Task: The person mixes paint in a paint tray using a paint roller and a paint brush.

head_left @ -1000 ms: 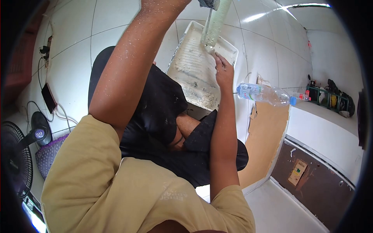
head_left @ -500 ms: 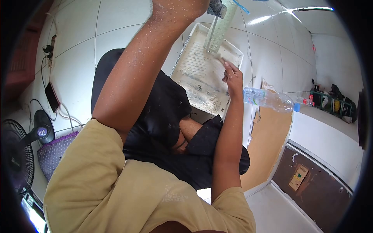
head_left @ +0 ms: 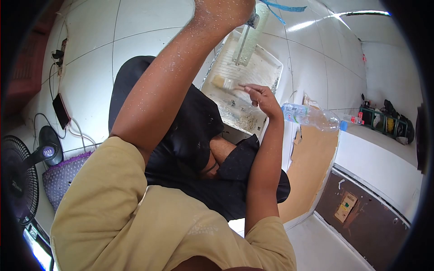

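My left hand [head_left: 221,11] is raised at the top edge, shut on the handle of a paint roller [head_left: 250,38] whose pale sleeve hangs over a white paint tray [head_left: 276,67]. The tray lies on the tiled floor beyond my knees, with lumpy whitish paint in its near end. My right hand [head_left: 261,95] is over the tray's near right side. It grips a small paintbrush [head_left: 224,82] that points left, its bristles over the tray. Paint specks cover my left forearm.
A clear plastic water bottle [head_left: 309,115] lies right of the tray, beside a brown cardboard sheet [head_left: 309,167]. A fan [head_left: 18,180], a purple basket [head_left: 61,178], a phone [head_left: 61,110] and cables sit at the left. A green rack [head_left: 384,122] stands far right.
My right hand has dropped away from the roller's lower end and swung the brush out to the left across the tray. My left hand has lifted the roller slightly to the right.
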Available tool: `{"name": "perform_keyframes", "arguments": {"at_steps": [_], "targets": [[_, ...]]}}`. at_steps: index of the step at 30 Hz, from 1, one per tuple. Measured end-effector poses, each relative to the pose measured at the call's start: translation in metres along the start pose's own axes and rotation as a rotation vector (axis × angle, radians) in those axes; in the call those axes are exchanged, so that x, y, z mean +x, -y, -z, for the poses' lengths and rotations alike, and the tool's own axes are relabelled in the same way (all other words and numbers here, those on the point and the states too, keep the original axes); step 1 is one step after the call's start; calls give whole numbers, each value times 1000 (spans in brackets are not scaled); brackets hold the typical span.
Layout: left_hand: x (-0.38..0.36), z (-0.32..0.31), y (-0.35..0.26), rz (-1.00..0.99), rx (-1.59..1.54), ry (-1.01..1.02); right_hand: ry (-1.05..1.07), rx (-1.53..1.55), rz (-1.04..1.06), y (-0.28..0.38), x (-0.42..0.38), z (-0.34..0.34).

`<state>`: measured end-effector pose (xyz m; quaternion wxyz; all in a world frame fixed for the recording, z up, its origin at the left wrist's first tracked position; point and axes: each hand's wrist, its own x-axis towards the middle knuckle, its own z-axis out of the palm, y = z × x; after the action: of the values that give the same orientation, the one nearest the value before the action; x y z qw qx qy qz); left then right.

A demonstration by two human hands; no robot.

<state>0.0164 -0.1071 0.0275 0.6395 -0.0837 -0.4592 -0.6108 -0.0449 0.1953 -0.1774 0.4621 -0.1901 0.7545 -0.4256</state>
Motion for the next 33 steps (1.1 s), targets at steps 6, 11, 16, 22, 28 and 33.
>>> {"name": "perform_keyframes", "arguments": {"at_steps": [6, 11, 16, 22, 28, 33], "targets": [[-4, 15, 7, 75, 68, 60, -513, -10, 134, -18, -4, 21], [-12, 14, 23, 78, 63, 2, -99, -146, -119, 6, -53, 5], [-27, 10, 28, 241, 94, 55, 31, 5, -111, 8, -75, -2], [-31, 5, 36, 154, 159, 31, -239, 15, 9, -13, -43, -15], [-25, 11, 31, 286, 127, 133, 21, -26, -37, 4, -47, -9], [-24, 5, 43, 190, 104, 124, -271, 64, 67, -4, -23, -7]]}}
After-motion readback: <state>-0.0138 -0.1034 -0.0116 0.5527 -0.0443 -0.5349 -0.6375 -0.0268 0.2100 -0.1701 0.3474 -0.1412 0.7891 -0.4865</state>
